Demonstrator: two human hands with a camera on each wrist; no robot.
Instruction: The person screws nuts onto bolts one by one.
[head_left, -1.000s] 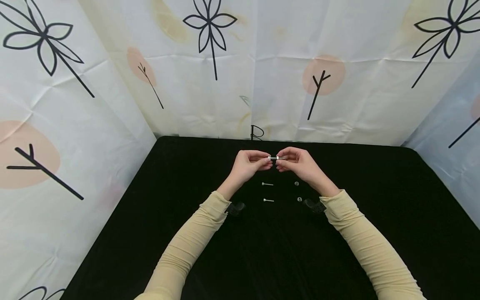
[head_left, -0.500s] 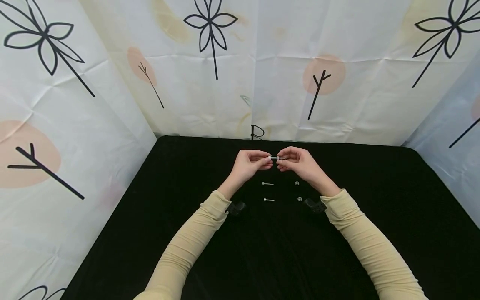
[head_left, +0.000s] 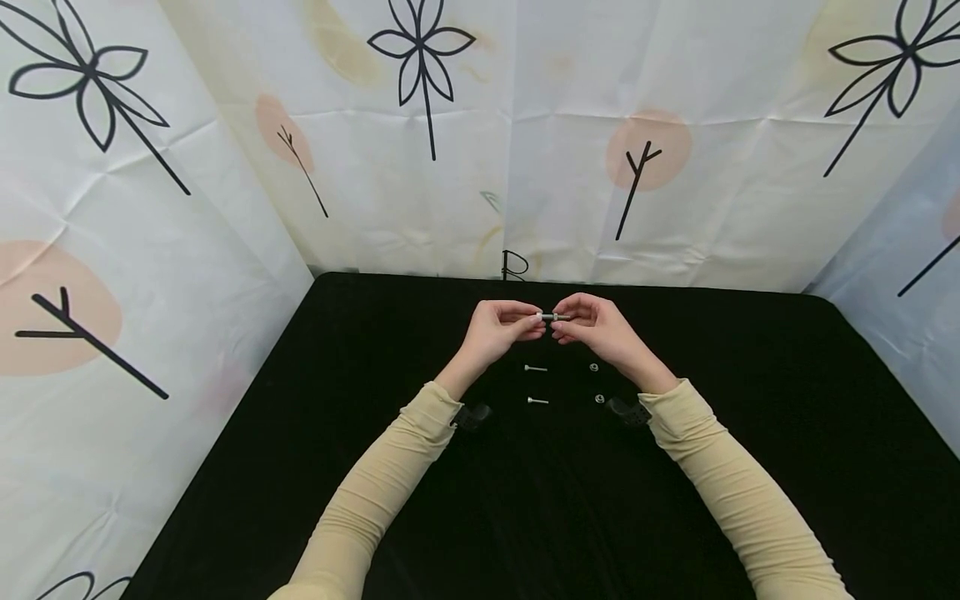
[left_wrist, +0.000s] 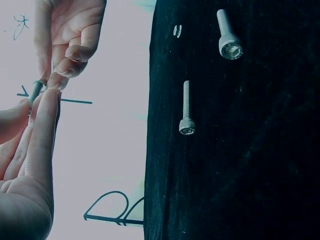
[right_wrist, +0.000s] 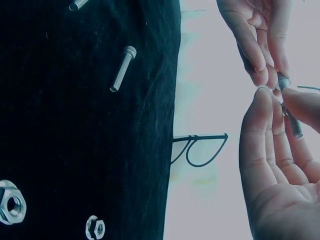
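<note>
Above the far part of the table, my left hand (head_left: pixel 501 327) pinches a socket head bolt (head_left: pixel 547 317) by its head. The bolt lies roughly level, its threaded end pointing to the right. My right hand (head_left: pixel 592 325) has thumb and fingers around a nut (head_left: pixel 556 317) on the bolt's shank. In the right wrist view the bolt's threaded tip (right_wrist: pixel 297 132) sticks out past the right thumb. Fingers partly hide the nut there. The left wrist view shows the bolt's shank (left_wrist: pixel 36 91) between both hands.
Two more socket head bolts, the farther one (head_left: pixel 536 368) and the nearer one (head_left: pixel 537 401), lie on the black tabletop (head_left: pixel 450 517) below the hands. To their right lie two flange nuts, one farther (head_left: pixel 594 367) and one nearer (head_left: pixel 599 399). A patterned curtain (head_left: pixel 562 200) hangs behind.
Both hands stay in nearly the same place with the bolt between them. The nut's look shifts slightly between the right fingers. Nothing on the table has moved.
</note>
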